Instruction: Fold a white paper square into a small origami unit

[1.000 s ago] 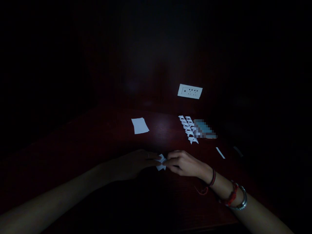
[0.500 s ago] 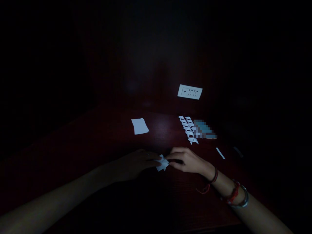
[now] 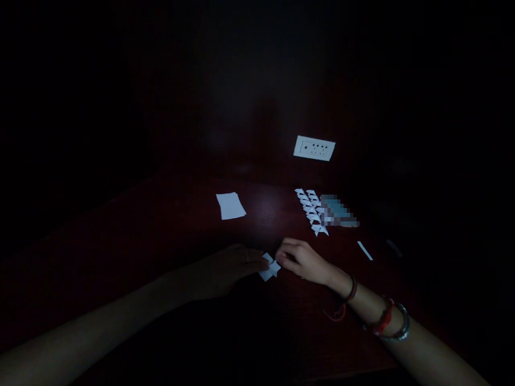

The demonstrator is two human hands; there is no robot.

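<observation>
The scene is very dark. A small folded white paper piece (image 3: pixel 270 267) lies on the dark red table (image 3: pixel 169 236) between my hands. My left hand (image 3: pixel 231 266) lies over its left edge, fingers pressed together on the paper. My right hand (image 3: pixel 300 260) pinches the paper's right edge with curled fingers. Bracelets and a red thread circle my right wrist.
A flat white paper sheet (image 3: pixel 230 206) lies further back at centre. Two rows of several folded white paper pieces (image 3: pixel 312 211) sit at back right beside a blurred object (image 3: pixel 337 211). A white paper strip (image 3: pixel 365 250) lies to the right. A white socket plate (image 3: pixel 314 148) is behind.
My right hand has shifted up and slightly left, its fingers curling tighter on the paper. The folded piece has turned a little between my fingers. My left hand has hardly moved.
</observation>
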